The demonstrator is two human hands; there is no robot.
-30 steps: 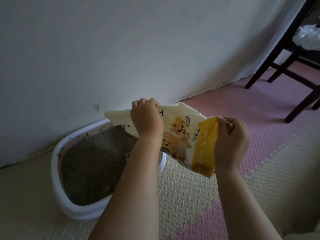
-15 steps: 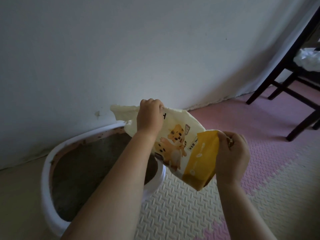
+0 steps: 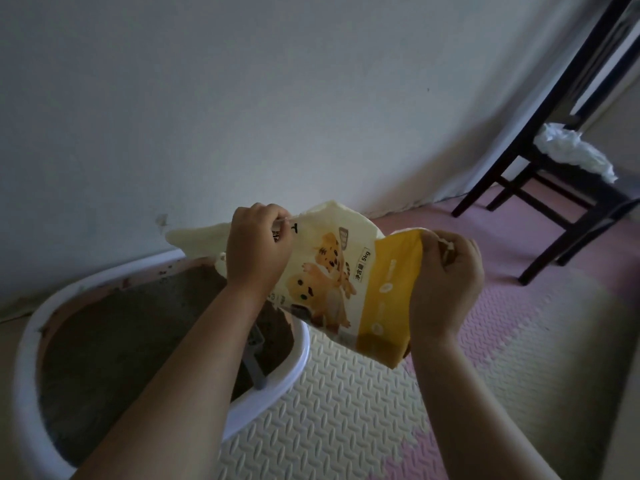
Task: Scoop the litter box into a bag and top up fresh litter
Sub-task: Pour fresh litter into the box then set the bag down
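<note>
Pale wall (image 3: 277,98) fills the upper frame. Floor mat (image 3: 346,410) of cream and pink foam tiles. White oval litter box (image 3: 301,362) against the wall, lower left, filled with grey litter (image 3: 121,341). Dark chair (image 3: 554,168) far right, crumpled white bag (image 3: 575,150) on its seat. Litter bag (image 3: 343,289), cream and yellow, cartoon tiger print, held tilted in the air over the box's right end. Left hand (image 3: 258,247) clenched on its upper edge; right hand (image 3: 446,282) pinching the yellow corner. Grey scoop (image 3: 254,358) lies in the litter, partly hidden by the left forearm.
</note>
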